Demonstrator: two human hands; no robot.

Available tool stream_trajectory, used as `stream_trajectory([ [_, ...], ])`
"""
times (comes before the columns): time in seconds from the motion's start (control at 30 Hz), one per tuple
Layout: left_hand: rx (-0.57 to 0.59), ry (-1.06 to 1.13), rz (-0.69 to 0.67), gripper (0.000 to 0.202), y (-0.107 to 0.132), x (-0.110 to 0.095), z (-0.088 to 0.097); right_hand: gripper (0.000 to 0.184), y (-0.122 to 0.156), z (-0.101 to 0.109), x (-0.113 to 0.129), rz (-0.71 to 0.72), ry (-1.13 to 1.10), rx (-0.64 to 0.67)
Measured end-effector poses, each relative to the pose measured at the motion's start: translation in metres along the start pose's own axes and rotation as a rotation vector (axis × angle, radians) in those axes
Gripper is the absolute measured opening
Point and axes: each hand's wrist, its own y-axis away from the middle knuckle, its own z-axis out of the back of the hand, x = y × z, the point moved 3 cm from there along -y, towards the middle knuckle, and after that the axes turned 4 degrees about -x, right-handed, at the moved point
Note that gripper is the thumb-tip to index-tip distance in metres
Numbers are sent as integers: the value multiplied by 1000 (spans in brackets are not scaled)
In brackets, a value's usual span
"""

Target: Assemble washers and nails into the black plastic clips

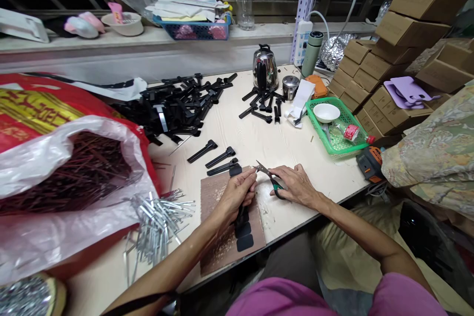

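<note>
The left hand [240, 191] is covering most of the black part [241, 216] it is gripping, so only a lower stretch is showing beneath the curled fingers, and its full shape is hard to make out. Its thumb and forefinger are pinching together beside the scissor tips; whatever is sitting between them is too small to tell. The right hand [296, 186] is closing around the scissors [264, 170], hiding some of the handle loops. The left forearm is blocking part of the board [255, 217], the sack [131, 202] is running off the left edge, and a tin [57, 296] is being cut off at the lower corner. The scissors are pointing toward the left fingertips near the board's right edge, their grey blades standing slightly parted, their loops showing black and green. The black part is looking dark and narrow, lying over the brown board, where rounded black pads [245, 243] and pale crumbs [218, 247] are resting. Three black handles [221, 157] are lying just behind the board.
</note>
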Motion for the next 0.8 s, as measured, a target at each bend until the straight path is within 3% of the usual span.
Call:
stream_trajectory([
  [0.17,-3,8,34,55,-2,2,0,56,2,-8,-2,-64,-154,58],
  [0.3,-27,-20,32,54,-3,4,-1,52,6,-11,-2,-99,-247,-6],
  [0.5,-55,-45,56,57,-4,5,-5,56,11,-25,-2,-386,-942,67],
  [0.6,-72,-66,84,56,-8,8,-6,61,13,-28,-1,-504,-1141,139],
  [0.7,-81,-84,141,54,-11,10,-6,57,13,-24,-5,-480,-1013,135],
  [0.8,-57,-95,170,55,-14,8,-5,49,13,-12,-12,-384,-655,84],
])
